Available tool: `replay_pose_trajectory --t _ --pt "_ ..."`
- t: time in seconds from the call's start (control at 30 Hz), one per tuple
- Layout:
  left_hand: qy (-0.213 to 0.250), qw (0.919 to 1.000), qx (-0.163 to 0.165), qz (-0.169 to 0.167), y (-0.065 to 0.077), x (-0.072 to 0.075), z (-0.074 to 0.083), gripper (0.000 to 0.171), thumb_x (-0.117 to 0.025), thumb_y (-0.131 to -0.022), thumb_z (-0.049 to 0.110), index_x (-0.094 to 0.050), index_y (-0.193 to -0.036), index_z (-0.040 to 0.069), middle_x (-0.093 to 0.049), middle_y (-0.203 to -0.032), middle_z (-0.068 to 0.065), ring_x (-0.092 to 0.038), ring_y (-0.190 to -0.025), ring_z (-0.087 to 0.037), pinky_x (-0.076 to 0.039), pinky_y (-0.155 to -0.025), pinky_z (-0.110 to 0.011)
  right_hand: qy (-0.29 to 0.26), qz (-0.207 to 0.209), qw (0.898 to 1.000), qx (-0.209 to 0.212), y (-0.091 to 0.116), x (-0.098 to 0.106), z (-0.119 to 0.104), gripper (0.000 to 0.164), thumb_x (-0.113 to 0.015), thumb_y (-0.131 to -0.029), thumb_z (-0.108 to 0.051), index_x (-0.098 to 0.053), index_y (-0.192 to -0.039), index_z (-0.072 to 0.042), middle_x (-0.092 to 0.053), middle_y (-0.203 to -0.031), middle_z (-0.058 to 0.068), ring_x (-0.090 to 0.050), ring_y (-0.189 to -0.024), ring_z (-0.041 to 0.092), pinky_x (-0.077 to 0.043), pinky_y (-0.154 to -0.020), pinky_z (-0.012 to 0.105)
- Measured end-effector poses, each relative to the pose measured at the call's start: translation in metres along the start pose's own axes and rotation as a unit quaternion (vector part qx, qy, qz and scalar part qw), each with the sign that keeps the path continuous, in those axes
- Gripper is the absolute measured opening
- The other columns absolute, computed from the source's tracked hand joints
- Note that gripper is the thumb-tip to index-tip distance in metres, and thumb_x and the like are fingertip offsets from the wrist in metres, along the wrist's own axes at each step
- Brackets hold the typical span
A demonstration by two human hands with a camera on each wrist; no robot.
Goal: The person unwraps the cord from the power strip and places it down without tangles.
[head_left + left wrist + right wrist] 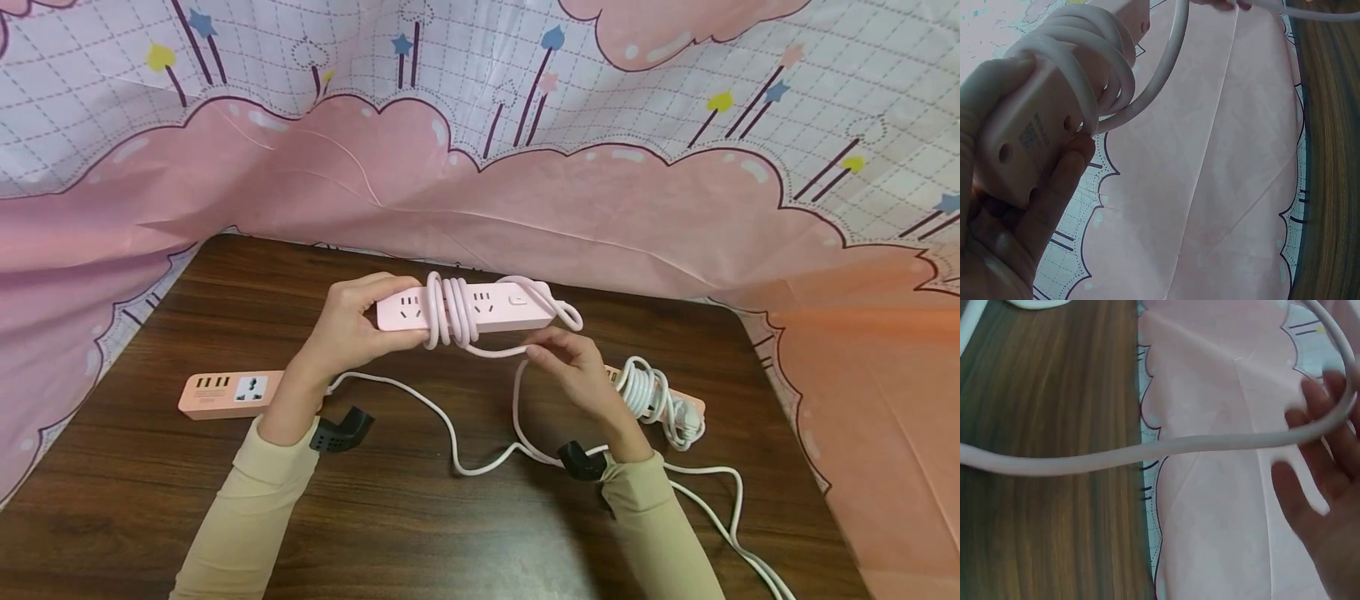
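Note:
In the head view my left hand (352, 325) grips the left end of a pale pink power strip (495, 308), thumb and fingers on opposite sides. The strip is raised above the table, and its cord (459, 312) loops several times round its middle. In the left wrist view the strip's underside (1032, 134), with round holes and a small label, faces the camera. My right hand (573, 367) is just below the strip's right end. In the right wrist view the loose cord (1210, 442) runs across its fingers; the thumb stands apart from them.
An orange power strip (217, 396) lies on the dark wooden table (375, 533) at left, its white cord (408, 387) trailing right. Another orange strip (686, 400), wrapped in white cord (637, 387), lies at right. A patterned pink curtain (480, 192) surrounds the table.

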State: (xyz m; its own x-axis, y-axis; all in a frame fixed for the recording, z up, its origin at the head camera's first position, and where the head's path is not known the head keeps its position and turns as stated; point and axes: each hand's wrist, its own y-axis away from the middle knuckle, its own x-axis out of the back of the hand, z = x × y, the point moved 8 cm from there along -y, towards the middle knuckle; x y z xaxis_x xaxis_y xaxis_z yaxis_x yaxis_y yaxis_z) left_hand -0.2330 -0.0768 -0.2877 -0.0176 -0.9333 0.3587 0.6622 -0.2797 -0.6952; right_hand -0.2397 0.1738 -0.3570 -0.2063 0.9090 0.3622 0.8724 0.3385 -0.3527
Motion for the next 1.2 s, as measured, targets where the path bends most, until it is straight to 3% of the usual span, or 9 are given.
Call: replay_pose_trajectory --t 0.17,0.3,0.43,0.57,0.77,0.87,0.97,1.07,1.2 --pt "0.021 0.9997 0.004 -0.007 0.002 -0.001 -0.001 0.046 -0.085 -0.056 -0.005 -0.069 -0.099 -0.004 -0.068 -0.092 -0.012 -0.055 -0.075 -0.014 -0.042 -0.061 -0.019 -0.009 -0.054 0.998 -0.031 0.0 -0.005 -0.001 0.012 -0.056 -0.087 0.009 -0.062 -0.094 0.015 -0.063 -0.087 0.0 -0.057 -0.077 0.007 -0.047 -0.068 0.02" --pt "0.052 0.9983 -0.01 -0.024 0.005 -0.004 0.001 0.046 -0.085 -0.055 -0.006 -0.068 -0.099 -0.004 -0.067 -0.09 -0.012 -0.054 -0.074 -0.014 -0.043 -0.061 -0.02 0.005 0.012 0.999 -0.045 -0.006 0.007 -0.006 0.013 -0.054 -0.084 0.013 -0.062 -0.093 0.013 -0.063 -0.084 -0.002 -0.053 -0.075 0.004 -0.045 -0.069 0.019" --pt "0.063 0.9963 -0.025 -0.052 0.008 -0.009 0.002 0.047 -0.085 -0.055 -0.004 -0.068 -0.099 -0.005 -0.067 -0.09 -0.011 -0.055 -0.075 -0.013 -0.044 -0.06 -0.02 -0.08 0.105 0.991 -0.036 -0.008 0.028 -0.001 0.016 -0.051 -0.088 0.01 -0.066 -0.089 0.003 -0.063 -0.079 -0.004 -0.054 -0.073 0.006 -0.045 -0.067 0.019" --pt "0.058 0.9952 -0.027 -0.074 0.011 -0.013 0.0 0.047 -0.085 -0.056 0.0 -0.068 -0.099 -0.004 -0.067 -0.09 -0.01 -0.056 -0.075 -0.013 -0.044 -0.06 -0.02 -0.199 0.137 0.97 0.007 -0.005 0.047 -0.002 0.021 -0.049 -0.094 0.002 -0.068 -0.091 -0.006 -0.064 -0.081 -0.001 -0.059 -0.078 0.009 -0.049 -0.074 0.022" --pt "0.031 0.9981 -0.012 -0.053 0.012 -0.009 -0.007 0.046 -0.084 -0.056 -0.004 -0.068 -0.099 -0.002 -0.067 -0.089 -0.009 -0.054 -0.074 -0.013 -0.043 -0.061 -0.02 -0.31 -0.016 0.939 0.146 0.01 0.053 -0.053 0.019 -0.046 -0.095 0.003 -0.065 -0.097 0.005 -0.063 -0.092 0.011 -0.057 -0.095 0.024 -0.043 -0.091 0.032" --pt "0.016 0.9997 -0.001 -0.021 0.011 -0.002 -0.01 0.046 -0.084 -0.056 -0.006 -0.069 -0.099 -0.002 -0.067 -0.089 -0.01 -0.053 -0.073 -0.013 -0.042 -0.061 -0.019 -0.247 -0.109 0.947 0.172 0.022 0.046 -0.071 0.017 -0.049 -0.091 0.007 -0.065 -0.096 0.006 -0.063 -0.09 0.011 -0.055 -0.092 0.025 -0.044 -0.086 0.033" --pt "0.008 0.9999 0.007 0.011 0.009 0.007 -0.011 0.046 -0.085 -0.057 -0.005 -0.069 -0.1 -0.003 -0.067 -0.088 -0.011 -0.052 -0.07 -0.012 -0.041 -0.058 -0.018 -0.114 -0.155 0.968 0.161 0.028 0.037 -0.071 0.019 -0.054 -0.084 0.015 -0.067 -0.093 0.004 -0.06 -0.079 0.006 -0.052 -0.077 0.018 -0.043 -0.068 0.028" --pt "0.018 0.9992 0.016 0.031 0.007 0.014 -0.009 0.047 -0.085 -0.057 -0.005 -0.069 -0.101 -0.004 -0.067 -0.088 -0.011 -0.051 -0.069 -0.012 -0.04 -0.058 -0.018 0.054 -0.129 0.984 0.11 0.023 0.034 -0.052 0.02 -0.059 -0.081 0.015 -0.069 -0.089 0.0 -0.058 -0.072 0.001 -0.048 -0.064 0.009 -0.039 -0.055 0.023" --pt "0.064 0.9976 0.022 0.016 0.006 0.011 -0.003 0.048 -0.084 -0.056 -0.009 -0.068 -0.101 -0.005 -0.067 -0.089 -0.013 -0.052 -0.071 -0.012 -0.042 -0.059 -0.019 0.221 -0.016 0.975 0.005 0.012 0.046 -0.021 0.009 -0.062 -0.085 0.005 -0.07 -0.087 0.002 -0.06 -0.068 0.002 -0.045 -0.054 0.003 -0.036 -0.049 0.019"
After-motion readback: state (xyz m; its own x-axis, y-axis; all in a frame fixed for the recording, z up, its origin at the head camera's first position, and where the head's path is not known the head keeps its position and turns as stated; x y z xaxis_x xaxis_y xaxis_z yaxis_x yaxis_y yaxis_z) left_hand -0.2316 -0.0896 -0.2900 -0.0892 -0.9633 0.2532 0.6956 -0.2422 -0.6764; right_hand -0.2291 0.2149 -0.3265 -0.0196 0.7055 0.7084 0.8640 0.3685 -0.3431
